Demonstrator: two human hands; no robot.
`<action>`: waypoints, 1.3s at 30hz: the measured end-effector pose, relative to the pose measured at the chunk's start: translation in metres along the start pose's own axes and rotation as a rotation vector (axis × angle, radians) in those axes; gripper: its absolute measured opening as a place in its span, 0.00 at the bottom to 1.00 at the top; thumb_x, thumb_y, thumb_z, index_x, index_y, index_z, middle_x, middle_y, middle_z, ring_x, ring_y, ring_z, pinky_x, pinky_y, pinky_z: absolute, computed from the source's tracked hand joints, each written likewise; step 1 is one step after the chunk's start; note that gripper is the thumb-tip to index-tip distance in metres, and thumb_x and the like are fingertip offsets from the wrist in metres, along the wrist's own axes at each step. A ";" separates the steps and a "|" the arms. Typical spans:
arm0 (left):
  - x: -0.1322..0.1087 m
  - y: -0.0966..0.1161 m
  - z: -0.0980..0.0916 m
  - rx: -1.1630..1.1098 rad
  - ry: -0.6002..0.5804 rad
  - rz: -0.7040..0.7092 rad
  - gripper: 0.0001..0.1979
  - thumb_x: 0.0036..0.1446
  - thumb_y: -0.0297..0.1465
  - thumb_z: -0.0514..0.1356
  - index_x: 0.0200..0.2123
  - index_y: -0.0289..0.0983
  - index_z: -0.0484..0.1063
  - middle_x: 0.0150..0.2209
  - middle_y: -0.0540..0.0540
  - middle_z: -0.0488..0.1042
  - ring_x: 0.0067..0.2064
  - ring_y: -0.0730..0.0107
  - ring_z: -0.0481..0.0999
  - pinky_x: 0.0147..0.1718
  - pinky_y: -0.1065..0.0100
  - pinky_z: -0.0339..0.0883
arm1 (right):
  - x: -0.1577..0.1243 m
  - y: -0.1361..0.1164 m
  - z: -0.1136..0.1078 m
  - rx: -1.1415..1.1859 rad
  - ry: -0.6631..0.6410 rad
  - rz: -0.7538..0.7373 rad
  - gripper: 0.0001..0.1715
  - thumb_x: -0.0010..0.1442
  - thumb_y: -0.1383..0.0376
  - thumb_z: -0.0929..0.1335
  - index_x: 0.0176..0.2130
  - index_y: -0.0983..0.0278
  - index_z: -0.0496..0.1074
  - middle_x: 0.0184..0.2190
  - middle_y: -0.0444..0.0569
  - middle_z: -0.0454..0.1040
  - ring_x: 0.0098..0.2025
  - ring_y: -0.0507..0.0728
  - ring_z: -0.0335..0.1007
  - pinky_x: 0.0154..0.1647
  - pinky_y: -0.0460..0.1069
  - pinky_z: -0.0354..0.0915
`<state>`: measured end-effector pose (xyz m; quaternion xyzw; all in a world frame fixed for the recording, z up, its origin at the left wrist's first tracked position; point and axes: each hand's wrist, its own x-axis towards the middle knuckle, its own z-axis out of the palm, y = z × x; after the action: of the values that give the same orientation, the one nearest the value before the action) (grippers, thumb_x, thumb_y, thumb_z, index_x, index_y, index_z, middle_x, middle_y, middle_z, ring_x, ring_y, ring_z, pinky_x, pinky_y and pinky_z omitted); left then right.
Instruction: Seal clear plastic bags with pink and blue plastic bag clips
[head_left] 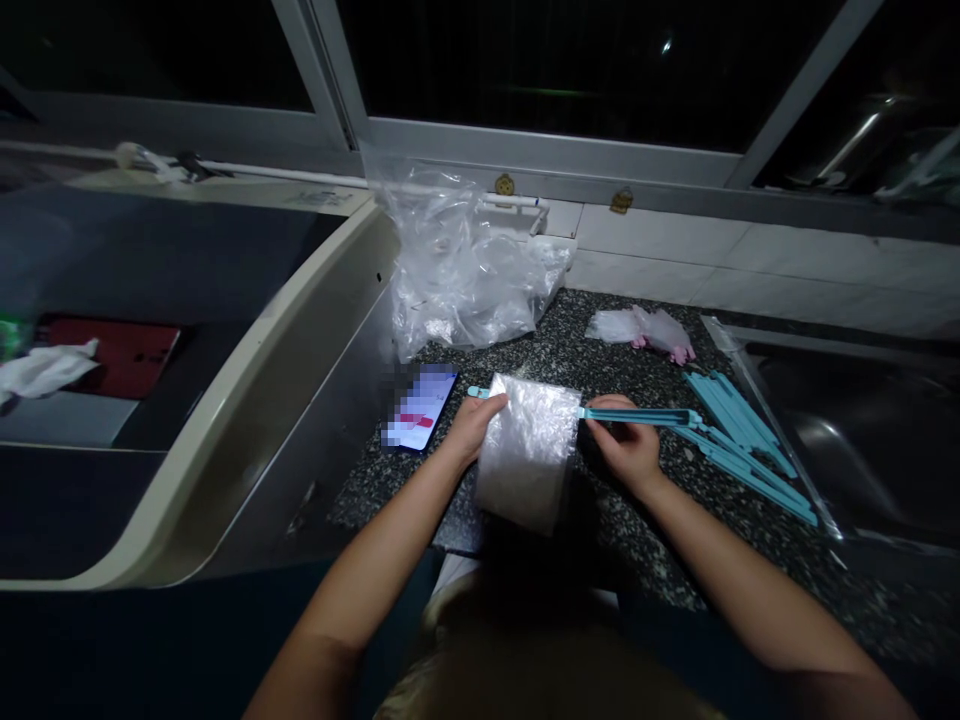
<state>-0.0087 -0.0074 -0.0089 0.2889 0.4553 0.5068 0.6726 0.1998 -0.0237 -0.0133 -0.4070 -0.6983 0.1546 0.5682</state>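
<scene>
Over the counter's front part, a clear plastic bag hangs with its upper edge between my hands. My left hand is closed at the bag's upper left corner, thumb on the plastic. A light-blue end of a bag clip sticks out just beyond it. On the other side, my right hand grips the light-blue bag clip, whose long strip points right from the bag's edge. How far the clip runs across the bag is hard to make out. Several more light-blue clips lie right of this hand.
A lit phone lies left of my hands. Behind stands a heap of crumpled clear plastic, with small pink-and-clear packets farther right. A washing machine borders the speckled counter on the left, a metal sink on the right.
</scene>
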 end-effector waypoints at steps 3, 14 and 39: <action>-0.002 0.002 0.002 0.015 -0.001 -0.003 0.14 0.33 0.36 0.66 0.13 0.33 0.67 0.12 0.51 0.67 0.15 0.76 0.63 0.18 0.72 0.54 | -0.003 0.002 -0.001 -0.075 0.009 0.001 0.03 0.52 0.65 0.67 0.32 0.59 0.69 0.32 0.48 0.73 0.36 0.56 0.70 0.40 0.54 0.67; -0.004 0.001 0.003 0.049 -0.031 0.022 0.15 0.33 0.38 0.66 0.12 0.34 0.66 0.12 0.51 0.67 0.15 0.76 0.62 0.18 0.72 0.54 | -0.002 -0.001 -0.003 -0.145 -0.003 -0.160 0.11 0.53 0.69 0.65 0.38 0.59 0.72 0.33 0.49 0.73 0.34 0.55 0.70 0.33 0.52 0.67; 0.005 -0.007 -0.003 0.094 -0.074 0.086 0.14 0.33 0.37 0.65 0.17 0.33 0.67 0.14 0.52 0.65 0.17 0.78 0.61 0.18 0.74 0.52 | -0.002 -0.001 0.002 -0.225 -0.078 -0.208 0.06 0.55 0.68 0.65 0.35 0.62 0.70 0.32 0.50 0.71 0.34 0.54 0.69 0.34 0.51 0.67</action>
<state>-0.0088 -0.0052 -0.0176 0.3577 0.4408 0.5023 0.6523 0.1972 -0.0248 -0.0145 -0.3871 -0.7712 0.0315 0.5045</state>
